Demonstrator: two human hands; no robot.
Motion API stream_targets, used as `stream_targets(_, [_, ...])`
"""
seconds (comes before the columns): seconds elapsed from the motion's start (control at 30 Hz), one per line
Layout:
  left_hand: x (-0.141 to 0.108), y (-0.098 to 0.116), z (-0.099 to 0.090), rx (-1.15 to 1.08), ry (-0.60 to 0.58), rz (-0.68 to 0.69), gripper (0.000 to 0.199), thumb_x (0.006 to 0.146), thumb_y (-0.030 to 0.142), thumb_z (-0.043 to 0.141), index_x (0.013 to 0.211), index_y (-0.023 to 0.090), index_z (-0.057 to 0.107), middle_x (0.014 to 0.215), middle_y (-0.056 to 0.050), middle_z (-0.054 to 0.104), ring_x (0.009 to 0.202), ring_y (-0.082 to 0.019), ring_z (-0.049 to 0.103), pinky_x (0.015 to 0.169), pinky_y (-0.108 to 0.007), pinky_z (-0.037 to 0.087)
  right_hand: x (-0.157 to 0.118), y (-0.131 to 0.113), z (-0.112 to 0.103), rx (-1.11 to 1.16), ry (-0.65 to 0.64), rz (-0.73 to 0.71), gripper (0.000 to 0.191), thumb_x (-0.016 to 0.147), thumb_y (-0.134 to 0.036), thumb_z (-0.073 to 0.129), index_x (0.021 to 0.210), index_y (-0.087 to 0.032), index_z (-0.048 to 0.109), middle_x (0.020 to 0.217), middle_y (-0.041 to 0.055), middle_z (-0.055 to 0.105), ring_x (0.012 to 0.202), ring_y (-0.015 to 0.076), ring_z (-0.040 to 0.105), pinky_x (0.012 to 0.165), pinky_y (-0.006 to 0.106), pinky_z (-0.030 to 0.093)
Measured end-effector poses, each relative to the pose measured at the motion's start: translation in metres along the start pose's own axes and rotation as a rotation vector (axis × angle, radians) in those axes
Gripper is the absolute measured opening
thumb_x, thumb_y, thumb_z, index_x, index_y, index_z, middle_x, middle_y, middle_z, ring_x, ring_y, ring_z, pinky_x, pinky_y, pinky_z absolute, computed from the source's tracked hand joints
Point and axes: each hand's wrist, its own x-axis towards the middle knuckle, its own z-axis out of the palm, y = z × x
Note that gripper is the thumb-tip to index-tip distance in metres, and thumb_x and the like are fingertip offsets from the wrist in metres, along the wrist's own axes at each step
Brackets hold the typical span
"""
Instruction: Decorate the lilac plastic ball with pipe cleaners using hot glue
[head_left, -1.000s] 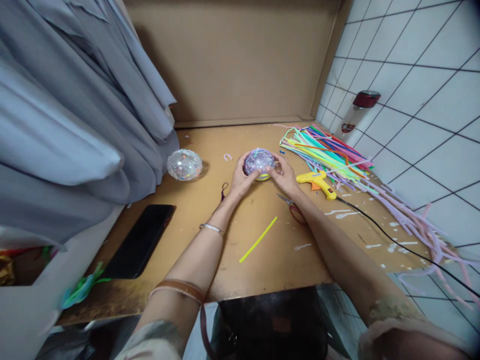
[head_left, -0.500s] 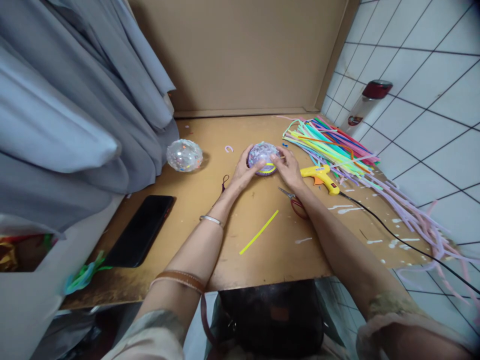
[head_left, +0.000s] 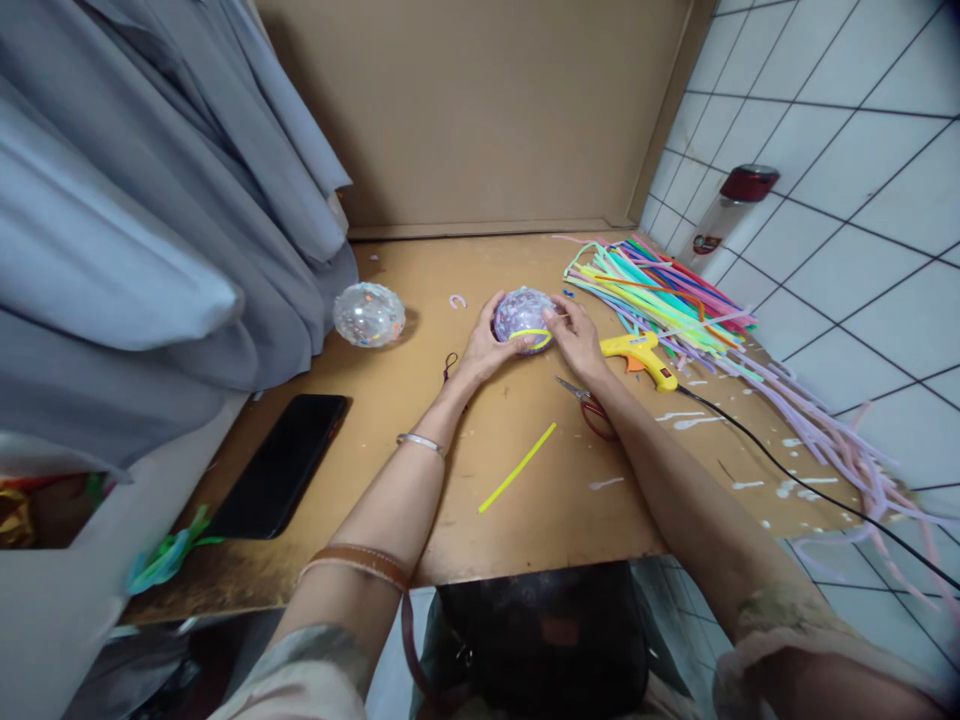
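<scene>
A clear, purple-tinted ball (head_left: pixel 523 310) with a yellow pipe cleaner strip (head_left: pixel 537 340) curved along its near side is held between both hands over the table. My left hand (head_left: pixel 489 342) wraps its left side, thumb along the front. From the right, my right hand (head_left: pixel 574 335) grips it, with thumb and fingers close to the yellow strip's end. Under my right forearm lie scissors (head_left: pixel 596 413) with dark red handles, partly covered. A straight yellow pipe cleaner (head_left: pixel 517 468) rests on the table in front of the hands.
A second clear ball (head_left: pixel 370 315) sits at left, near the grey curtain (head_left: pixel 187 200). A black phone (head_left: pixel 281 465) lies at front left. To the right are a yellow glue gun (head_left: pixel 641 358) with a black cord and a heap of coloured pipe cleaners (head_left: pixel 660 290) by the tiled wall.
The ball has tilted slightly in my hands, and the yellow strip on it now shows as a fuller curve. My left thumb has shifted a little lower. Other things stay in place.
</scene>
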Motion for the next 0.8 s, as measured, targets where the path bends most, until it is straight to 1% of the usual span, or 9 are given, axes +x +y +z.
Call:
stream_targets(0.1, [0.0011, -0.0030, 0.0002, -0.024, 0.002, -0.008, 0.110, 0.055, 0.064, 0.089, 0.148, 0.026, 0.045, 0.157, -0.016, 0.045, 0.146, -0.037, 0.043, 0.124, -0.055, 0.032, -0.0005, -0.0020, -0.0009, 0.002, 0.014, -0.002, 0.070, 0.087, -0.079, 0.048, 0.128, -0.024, 0.064, 0.123, 0.0139, 0.064, 0.112, 0.0302, 0.062, 0.104, 0.052, 0.050])
stream_targets(0.27, [0.0015, -0.0056, 0.0013, -0.076, -0.015, -0.006, 0.108, 0.058, 0.067, 0.086, 0.149, 0.027, 0.043, 0.158, -0.016, 0.043, 0.146, -0.037, 0.043, 0.123, -0.055, 0.033, -0.0011, -0.0044, -0.0006, 0.007, 0.027, -0.019, 0.070, 0.086, -0.080, 0.048, 0.126, -0.026, 0.065, 0.123, 0.0127, 0.065, 0.114, 0.0302, 0.063, 0.106, 0.053, 0.049])
stream_targets(0.47, [-0.0011, -0.0018, 0.0032, -0.063, 0.002, -0.002, 0.109, 0.060, 0.071, 0.083, 0.150, 0.026, 0.041, 0.159, -0.018, 0.042, 0.146, -0.037, 0.043, 0.121, -0.056, 0.036, -0.0016, -0.0065, -0.0020, 0.023, 0.025, 0.005, 0.073, 0.085, -0.080, 0.049, 0.128, -0.023, 0.064, 0.128, 0.0150, 0.064, 0.114, 0.0305, 0.063, 0.106, 0.052, 0.049])
stream_targets(0.63, [-0.0015, 0.0002, 0.0024, -0.052, 0.001, 0.003, 0.107, 0.062, 0.072, 0.081, 0.150, 0.027, 0.040, 0.159, -0.018, 0.042, 0.145, -0.038, 0.044, 0.119, -0.056, 0.038, -0.0009, -0.0045, -0.0018, 0.029, 0.039, 0.003, 0.069, 0.085, -0.079, 0.051, 0.127, -0.025, 0.063, 0.129, 0.0138, 0.064, 0.114, 0.0305, 0.063, 0.106, 0.054, 0.049])
stream_targets(0.8, [-0.0021, 0.0024, 0.0015, -0.044, 0.008, -0.004, 0.101, 0.066, 0.072, 0.079, 0.149, 0.028, 0.042, 0.157, -0.017, 0.044, 0.145, -0.038, 0.044, 0.119, -0.056, 0.038, -0.0004, -0.0025, -0.0006, 0.002, 0.058, -0.008, 0.067, 0.086, -0.077, 0.049, 0.127, -0.026, 0.063, 0.130, 0.0133, 0.063, 0.114, 0.0300, 0.063, 0.105, 0.054, 0.050])
